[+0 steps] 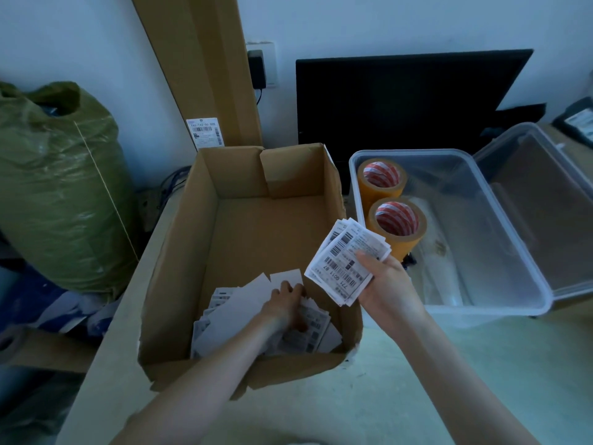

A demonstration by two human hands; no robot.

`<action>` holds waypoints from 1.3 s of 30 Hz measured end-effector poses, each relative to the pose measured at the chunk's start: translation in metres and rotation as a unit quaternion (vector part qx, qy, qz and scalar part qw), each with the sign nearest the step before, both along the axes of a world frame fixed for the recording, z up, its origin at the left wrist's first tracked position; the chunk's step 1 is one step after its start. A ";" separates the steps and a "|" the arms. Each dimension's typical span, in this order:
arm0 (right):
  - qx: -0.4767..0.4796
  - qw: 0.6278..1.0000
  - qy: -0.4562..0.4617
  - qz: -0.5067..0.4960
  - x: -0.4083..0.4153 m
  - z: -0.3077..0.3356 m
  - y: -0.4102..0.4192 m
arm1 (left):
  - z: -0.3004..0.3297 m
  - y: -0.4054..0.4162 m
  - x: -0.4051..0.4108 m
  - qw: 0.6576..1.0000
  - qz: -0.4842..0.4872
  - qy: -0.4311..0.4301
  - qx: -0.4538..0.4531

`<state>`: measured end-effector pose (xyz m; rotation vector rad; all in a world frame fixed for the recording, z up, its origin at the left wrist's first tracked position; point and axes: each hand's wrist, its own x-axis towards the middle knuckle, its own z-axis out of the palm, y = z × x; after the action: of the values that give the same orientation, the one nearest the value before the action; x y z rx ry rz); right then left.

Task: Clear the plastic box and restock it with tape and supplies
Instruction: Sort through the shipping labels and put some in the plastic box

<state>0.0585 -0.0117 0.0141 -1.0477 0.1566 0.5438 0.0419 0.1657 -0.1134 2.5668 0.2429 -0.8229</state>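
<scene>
Two yellow tape rolls already stand in the clear plastic box at three o'clock. My right hand pinches a fanned stack of white barcode labels — it could spill. My left hand curls into loose labels in the brown cardboard box at nine; I may leave some behind.

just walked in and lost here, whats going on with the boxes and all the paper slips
A person is sorting printed labels. The right hand holds a stack of labels above the table, while the left hand reaches into the cardboard box among loose slips. The clear plastic box beside it holds two tape rolls.
</scene>
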 end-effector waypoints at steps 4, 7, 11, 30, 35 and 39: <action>0.001 1.000 0.003 -0.006 -0.001 0.001 -0.004 | -0.008 -0.001 -0.001 0.999 -0.029 -0.037 0.008; 0.005 1.000 0.003 -0.006 -0.001 0.002 -0.006 | -0.004 0.004 -0.005 0.996 -0.032 -0.086 0.015; -0.001 1.000 0.005 -0.003 -0.002 0.004 -0.007 | 0.007 0.020 -0.008 0.987 0.012 -0.157 0.009; -0.113 0.987 -0.075 0.087 -0.010 0.013 -0.003 | 0.161 0.045 -0.016 0.897 0.191 -0.340 -0.209; -0.106 0.977 -0.071 0.172 -0.013 0.017 -0.003 | 0.176 0.011 -0.016 0.905 0.104 -0.373 -0.178; -0.137 0.965 -0.088 0.208 -0.011 0.019 -0.008 | 0.177 -0.006 -0.015 0.913 0.071 -0.361 -0.179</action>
<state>0.0473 -0.0198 0.0333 -1.4055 -0.1538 0.8193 0.0265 0.1599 0.0632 2.2786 0.0369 0.1575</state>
